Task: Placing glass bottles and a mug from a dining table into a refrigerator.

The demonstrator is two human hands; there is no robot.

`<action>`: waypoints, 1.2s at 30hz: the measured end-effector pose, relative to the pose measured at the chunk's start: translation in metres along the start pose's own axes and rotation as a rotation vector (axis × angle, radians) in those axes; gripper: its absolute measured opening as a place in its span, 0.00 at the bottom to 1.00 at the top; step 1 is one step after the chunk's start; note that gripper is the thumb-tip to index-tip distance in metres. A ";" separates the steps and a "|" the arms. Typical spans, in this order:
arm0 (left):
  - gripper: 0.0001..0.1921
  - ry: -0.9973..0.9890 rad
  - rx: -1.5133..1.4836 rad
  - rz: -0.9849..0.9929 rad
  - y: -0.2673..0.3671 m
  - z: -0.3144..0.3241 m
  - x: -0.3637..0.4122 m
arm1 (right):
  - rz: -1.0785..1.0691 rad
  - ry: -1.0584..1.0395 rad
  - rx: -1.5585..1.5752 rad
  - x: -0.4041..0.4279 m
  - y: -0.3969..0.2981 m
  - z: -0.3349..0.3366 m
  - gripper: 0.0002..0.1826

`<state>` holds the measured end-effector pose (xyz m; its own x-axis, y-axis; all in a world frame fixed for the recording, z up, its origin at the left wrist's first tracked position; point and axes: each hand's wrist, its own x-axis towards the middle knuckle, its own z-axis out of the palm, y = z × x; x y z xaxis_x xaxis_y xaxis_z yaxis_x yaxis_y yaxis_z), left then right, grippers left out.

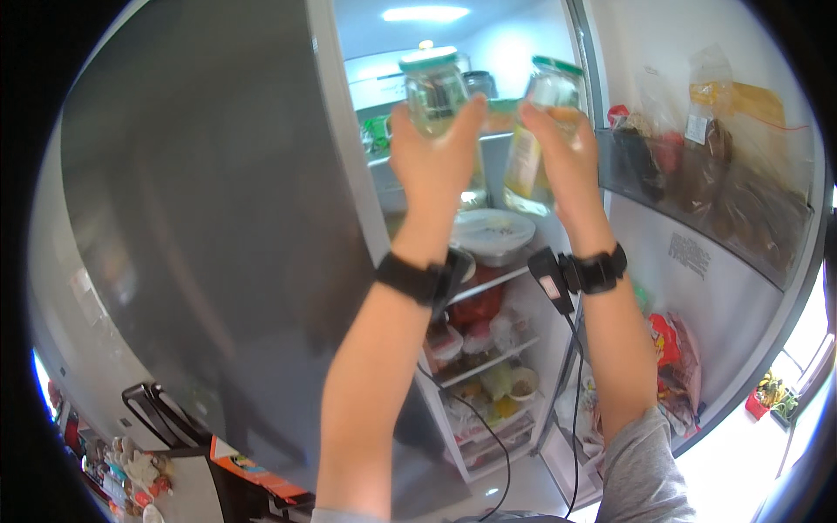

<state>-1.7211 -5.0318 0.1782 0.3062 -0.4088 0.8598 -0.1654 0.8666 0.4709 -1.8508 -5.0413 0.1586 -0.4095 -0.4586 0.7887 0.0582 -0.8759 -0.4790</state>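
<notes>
Both of my arms reach up in front of an open refrigerator [390, 216]. My left hand [437, 147] grips a glass jar [431, 88] with a green lid, thumb and fingers around its sides. In my right hand [565, 147] is a second green-lidded glass jar [523, 173], tilted, with a label on its side and a pale content that I cannot make out. The jars are apart from each other and slightly blurred. Behind and below them, a lidded bowl [494, 229] stands on a refrigerator shelf [500, 282]. A dark-lidded jar [480, 84] shows between my hands, farther in.
The opened door [693, 242] on the right carries a bin [706, 189] of bagged food, with more packets [677, 366] lower down. Lower shelves hold several bags and bowls [523, 384]. A closed grey door [216, 229] fills the left. Cables [575, 405] hang from my wrist straps.
</notes>
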 end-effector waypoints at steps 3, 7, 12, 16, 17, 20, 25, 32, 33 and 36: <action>0.35 0.099 0.107 -0.003 -0.014 0.012 0.059 | -0.052 -0.062 -0.012 0.045 0.011 0.028 0.33; 0.39 0.129 0.168 0.010 -0.031 0.036 0.105 | -0.033 -0.108 -0.004 0.101 0.043 0.053 0.40; 0.40 0.130 0.302 -0.104 -0.063 0.044 0.150 | 0.026 -0.218 -0.193 0.143 0.076 0.073 0.49; 0.44 0.129 0.337 -0.175 -0.093 0.038 0.167 | 0.106 -0.274 -0.151 0.153 0.107 0.091 0.47; 0.49 0.078 0.299 -0.201 -0.099 0.035 0.170 | 0.109 -0.289 -0.140 0.157 0.110 0.094 0.47; 0.37 0.228 0.523 -0.230 -0.115 0.037 0.177 | 0.100 -0.328 -0.175 0.165 0.128 0.102 0.46; 0.37 0.120 0.630 -0.305 -0.133 0.030 0.183 | 0.044 -0.358 -0.209 0.176 0.171 0.115 0.46; 0.40 0.100 0.600 -0.345 -0.147 0.024 0.185 | 0.110 -0.388 -0.221 0.160 0.163 0.114 0.45; 0.40 0.098 0.599 -0.345 -0.149 0.024 0.186 | 0.136 -0.397 -0.225 0.161 0.166 0.114 0.48; 0.41 0.076 0.543 -0.352 -0.155 0.020 0.189 | 0.165 -0.388 -0.230 0.162 0.176 0.117 0.51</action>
<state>-1.6563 -5.2494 0.2712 0.4907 -0.6032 0.6288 -0.4874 0.4081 0.7719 -1.8001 -5.2877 0.2473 -0.0394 -0.6494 0.7594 -0.1265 -0.7506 -0.6485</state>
